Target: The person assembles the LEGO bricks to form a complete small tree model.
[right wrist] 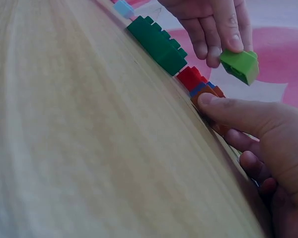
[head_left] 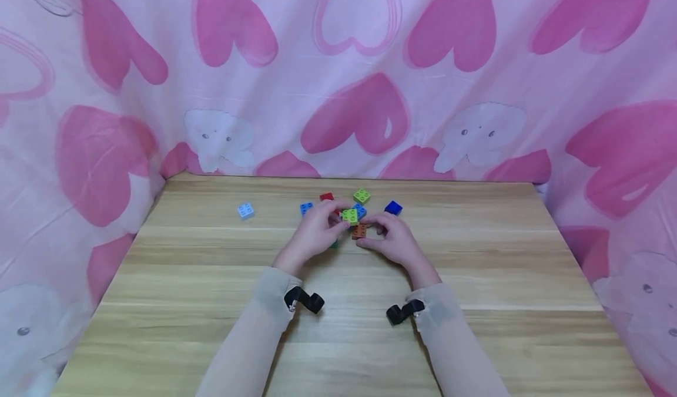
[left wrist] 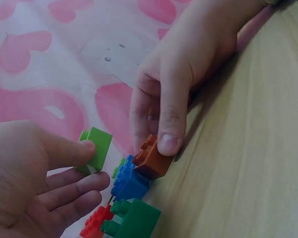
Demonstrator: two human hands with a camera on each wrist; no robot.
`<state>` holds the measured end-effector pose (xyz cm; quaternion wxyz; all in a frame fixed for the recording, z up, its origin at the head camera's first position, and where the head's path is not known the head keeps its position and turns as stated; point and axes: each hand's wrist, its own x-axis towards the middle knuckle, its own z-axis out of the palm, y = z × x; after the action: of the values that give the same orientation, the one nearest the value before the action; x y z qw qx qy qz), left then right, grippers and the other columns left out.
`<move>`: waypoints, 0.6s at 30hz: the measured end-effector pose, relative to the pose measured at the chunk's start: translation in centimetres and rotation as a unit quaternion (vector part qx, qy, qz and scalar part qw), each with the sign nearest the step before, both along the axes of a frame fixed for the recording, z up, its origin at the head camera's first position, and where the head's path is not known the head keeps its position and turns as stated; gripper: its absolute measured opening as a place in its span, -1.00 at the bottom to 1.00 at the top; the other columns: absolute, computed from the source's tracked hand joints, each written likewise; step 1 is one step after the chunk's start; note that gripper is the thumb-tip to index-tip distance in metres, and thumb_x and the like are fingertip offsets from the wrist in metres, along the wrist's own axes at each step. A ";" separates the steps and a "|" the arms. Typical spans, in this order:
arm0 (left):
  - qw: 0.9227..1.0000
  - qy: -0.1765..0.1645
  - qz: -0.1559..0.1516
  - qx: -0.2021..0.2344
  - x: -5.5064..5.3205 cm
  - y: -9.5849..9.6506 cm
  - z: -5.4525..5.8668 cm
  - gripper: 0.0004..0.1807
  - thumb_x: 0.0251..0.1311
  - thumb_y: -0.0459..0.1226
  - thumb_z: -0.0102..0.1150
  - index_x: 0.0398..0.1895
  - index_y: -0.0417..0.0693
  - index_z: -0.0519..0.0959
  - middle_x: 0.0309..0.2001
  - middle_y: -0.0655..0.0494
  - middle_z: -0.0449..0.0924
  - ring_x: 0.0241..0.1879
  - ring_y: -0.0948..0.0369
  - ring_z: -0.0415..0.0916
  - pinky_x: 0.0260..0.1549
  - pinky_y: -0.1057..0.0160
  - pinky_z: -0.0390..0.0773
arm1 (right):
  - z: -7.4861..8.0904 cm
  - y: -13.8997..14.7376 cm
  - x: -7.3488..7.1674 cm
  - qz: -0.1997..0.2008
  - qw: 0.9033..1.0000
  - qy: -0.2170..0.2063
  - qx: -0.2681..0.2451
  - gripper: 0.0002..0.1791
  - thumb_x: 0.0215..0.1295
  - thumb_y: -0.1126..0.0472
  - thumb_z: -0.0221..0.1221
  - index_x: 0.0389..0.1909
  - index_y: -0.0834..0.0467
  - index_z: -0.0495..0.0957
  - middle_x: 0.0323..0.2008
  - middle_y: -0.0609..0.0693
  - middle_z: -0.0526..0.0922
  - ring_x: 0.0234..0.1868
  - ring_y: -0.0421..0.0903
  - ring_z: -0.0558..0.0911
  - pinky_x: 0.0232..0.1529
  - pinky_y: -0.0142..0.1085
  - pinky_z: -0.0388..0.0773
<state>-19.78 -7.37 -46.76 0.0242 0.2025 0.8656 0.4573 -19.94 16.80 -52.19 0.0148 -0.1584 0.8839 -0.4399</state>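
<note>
My left hand [head_left: 316, 228] pinches a lime green brick [head_left: 350, 216] between thumb and fingers, raised above the other bricks. Close beside it, my right hand [head_left: 394, 238] grips an orange-brown brick [head_left: 359, 231] low at the tabletop, its thumb [right wrist: 211, 99] along one side. Just behind the orange-brown brick is a blue brick [left wrist: 129, 181], partly covered in the head view. A long dark green brick [right wrist: 158, 45] and a red brick [right wrist: 190, 77] lie near, mostly hidden under the left hand from above.
Around the hands on the wooden table [head_left: 211, 303] lie a light blue brick [head_left: 245, 211], a blue brick [head_left: 306, 209], a red brick [head_left: 326, 197], another lime brick [head_left: 362, 195] and a dark blue brick [head_left: 393, 208]. A pink heart-patterned curtain [head_left: 296, 115] borders the table's back and sides.
</note>
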 end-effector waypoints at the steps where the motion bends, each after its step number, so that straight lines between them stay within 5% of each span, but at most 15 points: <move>1: 1.000 0.003 -0.004 -0.002 0.0 0.0 -0.1 -0.57 0.49 -0.35 0.37 0.38 -0.15 0.63 0.11 -0.02 0.68 -0.02 0.11 0.67 0.04 0.06 0.72 | 0.0 0.0 0.0 0.000 1.000 -0.002 -0.002 -0.53 0.23 0.05 0.63 0.14 0.01 0.79 0.05 -0.09 0.73 -0.09 -0.05 0.55 -0.02 -0.13 0.53; 18: 0.998 0.012 -0.028 -0.054 -0.1 0.2 -1.6 -0.60 0.49 -0.25 0.41 0.32 -0.10 0.68 0.16 0.03 0.68 -0.06 0.16 0.63 0.01 0.12 0.69 | -0.3 -0.7 -0.2 0.003 1.000 0.008 0.005 -0.60 0.26 0.03 0.61 0.06 0.05 0.81 -0.03 -0.08 0.73 -0.08 -0.04 0.56 -0.03 -0.13 0.51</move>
<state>-19.87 -7.17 -48.36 0.0374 0.2308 0.8832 0.4065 -20.17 16.12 -52.48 0.0102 -0.1645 0.8857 -0.4340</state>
